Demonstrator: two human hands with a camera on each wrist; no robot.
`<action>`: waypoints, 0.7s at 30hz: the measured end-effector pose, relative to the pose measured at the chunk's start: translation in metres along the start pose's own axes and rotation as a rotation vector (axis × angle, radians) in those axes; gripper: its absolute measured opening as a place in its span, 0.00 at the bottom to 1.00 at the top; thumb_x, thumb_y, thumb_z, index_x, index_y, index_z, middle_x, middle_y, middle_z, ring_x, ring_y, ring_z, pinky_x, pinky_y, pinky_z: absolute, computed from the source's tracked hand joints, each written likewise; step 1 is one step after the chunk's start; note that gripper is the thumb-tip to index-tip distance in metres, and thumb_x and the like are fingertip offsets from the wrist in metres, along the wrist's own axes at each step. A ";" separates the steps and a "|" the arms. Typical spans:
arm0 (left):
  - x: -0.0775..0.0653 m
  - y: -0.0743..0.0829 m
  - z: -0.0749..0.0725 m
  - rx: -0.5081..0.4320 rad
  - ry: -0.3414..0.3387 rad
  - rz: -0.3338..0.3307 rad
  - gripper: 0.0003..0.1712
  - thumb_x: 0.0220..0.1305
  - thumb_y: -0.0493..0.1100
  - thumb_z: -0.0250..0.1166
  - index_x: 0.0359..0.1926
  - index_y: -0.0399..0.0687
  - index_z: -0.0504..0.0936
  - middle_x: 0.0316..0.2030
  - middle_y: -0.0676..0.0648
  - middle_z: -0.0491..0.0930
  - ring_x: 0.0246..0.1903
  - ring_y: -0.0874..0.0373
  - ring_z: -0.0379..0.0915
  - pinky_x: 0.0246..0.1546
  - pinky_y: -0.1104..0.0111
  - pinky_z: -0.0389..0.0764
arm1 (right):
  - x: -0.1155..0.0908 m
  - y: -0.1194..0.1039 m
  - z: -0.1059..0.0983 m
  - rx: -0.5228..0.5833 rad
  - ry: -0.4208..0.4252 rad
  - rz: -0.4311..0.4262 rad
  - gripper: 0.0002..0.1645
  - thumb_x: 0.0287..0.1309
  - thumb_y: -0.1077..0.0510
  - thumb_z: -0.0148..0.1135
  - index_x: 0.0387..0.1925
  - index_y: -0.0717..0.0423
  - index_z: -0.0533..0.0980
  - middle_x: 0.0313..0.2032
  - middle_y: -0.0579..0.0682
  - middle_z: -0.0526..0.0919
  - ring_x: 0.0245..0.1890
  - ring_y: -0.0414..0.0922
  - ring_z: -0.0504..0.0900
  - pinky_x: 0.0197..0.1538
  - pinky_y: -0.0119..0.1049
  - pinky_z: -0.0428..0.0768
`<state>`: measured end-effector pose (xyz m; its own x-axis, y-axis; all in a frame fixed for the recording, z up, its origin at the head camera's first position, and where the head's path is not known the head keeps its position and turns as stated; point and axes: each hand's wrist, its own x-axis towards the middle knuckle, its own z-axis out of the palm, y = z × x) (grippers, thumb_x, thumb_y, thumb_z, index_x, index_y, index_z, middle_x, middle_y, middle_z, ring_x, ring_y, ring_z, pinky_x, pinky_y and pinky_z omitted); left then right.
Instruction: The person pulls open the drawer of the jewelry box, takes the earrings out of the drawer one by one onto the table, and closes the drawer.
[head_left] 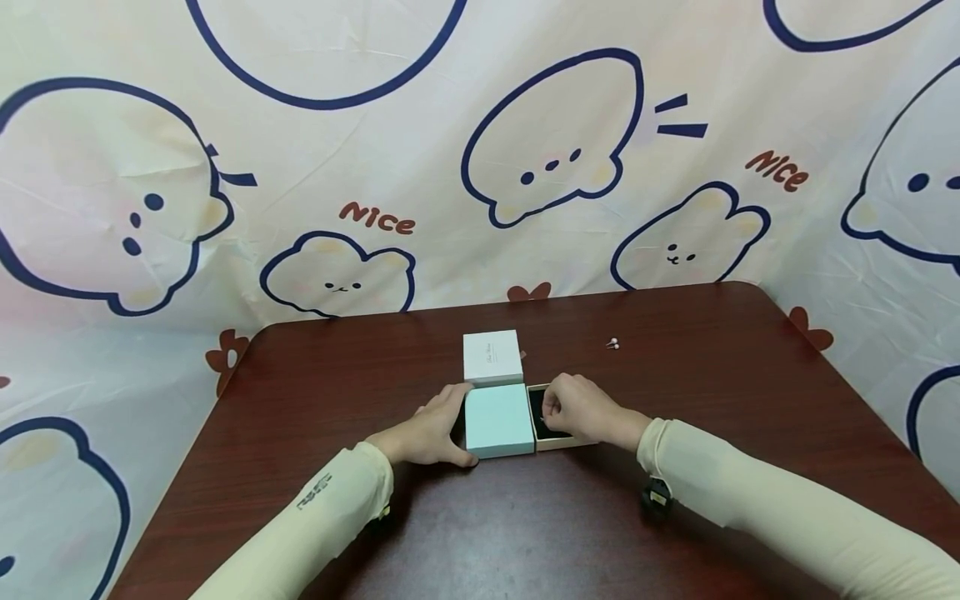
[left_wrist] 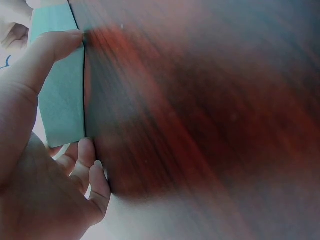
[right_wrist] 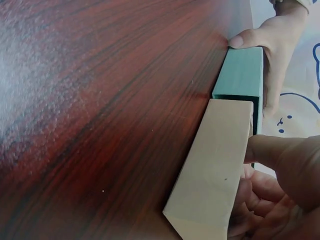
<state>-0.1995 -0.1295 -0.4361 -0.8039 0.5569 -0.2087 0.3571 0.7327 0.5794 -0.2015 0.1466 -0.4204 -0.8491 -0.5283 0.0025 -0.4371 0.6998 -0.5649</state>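
Observation:
A teal box sleeve (head_left: 499, 421) lies on the table, and my left hand (head_left: 435, 427) grips its left end. In the left wrist view the thumb (left_wrist: 60, 44) is at the near edge, with the other fingers round the far corner. Out of the sleeve's right side extends a cream drawer (right_wrist: 212, 160) with a black lining (head_left: 536, 406). My right hand (head_left: 581, 408) reaches over this drawer, fingers bent down into it. Its fingertips are partly hidden behind the drawer wall in the right wrist view, and I cannot tell what they pinch.
A white square lid or box (head_left: 491, 354) with small print lies right behind the teal sleeve. Farther back on the right, a few small white-headed pieces (head_left: 613, 343), like stud earrings, lie on the dark wooden table (head_left: 360, 367). A patterned cloth (head_left: 435, 167) hangs behind the table.

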 end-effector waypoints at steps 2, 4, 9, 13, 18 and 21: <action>0.000 0.000 0.000 0.003 0.001 -0.001 0.64 0.52 0.52 0.78 0.79 0.42 0.46 0.74 0.37 0.55 0.75 0.40 0.52 0.68 0.32 0.54 | 0.000 0.000 -0.001 -0.001 0.003 -0.005 0.24 0.54 0.73 0.56 0.10 0.48 0.65 0.11 0.37 0.57 0.16 0.36 0.52 0.25 0.28 0.56; 0.001 0.000 0.000 0.003 0.000 -0.005 0.65 0.52 0.53 0.78 0.79 0.42 0.46 0.75 0.38 0.55 0.75 0.40 0.52 0.68 0.33 0.55 | 0.000 -0.001 -0.001 0.000 0.004 0.000 0.24 0.54 0.73 0.55 0.10 0.48 0.65 0.11 0.37 0.56 0.16 0.36 0.52 0.25 0.28 0.56; 0.001 0.000 0.001 0.004 0.001 -0.010 0.65 0.52 0.53 0.78 0.79 0.41 0.46 0.75 0.37 0.54 0.75 0.40 0.52 0.68 0.34 0.56 | 0.000 -0.002 -0.001 -0.007 -0.006 0.030 0.24 0.56 0.72 0.56 0.11 0.47 0.66 0.11 0.38 0.57 0.15 0.36 0.53 0.25 0.28 0.56; 0.002 0.000 0.001 0.003 0.005 -0.011 0.65 0.51 0.53 0.79 0.79 0.41 0.46 0.75 0.37 0.54 0.75 0.40 0.52 0.68 0.34 0.56 | -0.001 -0.003 -0.002 -0.012 0.000 0.038 0.21 0.56 0.71 0.57 0.13 0.49 0.71 0.12 0.38 0.61 0.16 0.35 0.56 0.25 0.28 0.59; 0.001 0.000 0.001 -0.002 0.008 -0.006 0.66 0.51 0.53 0.79 0.79 0.41 0.47 0.75 0.37 0.55 0.75 0.39 0.52 0.68 0.33 0.56 | -0.003 -0.002 -0.002 -0.017 0.018 0.017 0.17 0.55 0.70 0.58 0.15 0.51 0.74 0.13 0.38 0.64 0.16 0.35 0.60 0.25 0.27 0.62; 0.002 -0.001 0.001 -0.005 0.011 -0.002 0.65 0.51 0.52 0.79 0.79 0.42 0.47 0.74 0.37 0.56 0.75 0.39 0.53 0.68 0.34 0.56 | -0.003 -0.001 -0.002 -0.018 0.021 0.012 0.17 0.55 0.70 0.58 0.16 0.51 0.75 0.14 0.38 0.66 0.16 0.35 0.60 0.26 0.28 0.63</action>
<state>-0.2007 -0.1288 -0.4380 -0.8098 0.5510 -0.2015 0.3532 0.7321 0.5825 -0.1990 0.1486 -0.4188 -0.8601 -0.5100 0.0135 -0.4322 0.7143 -0.5504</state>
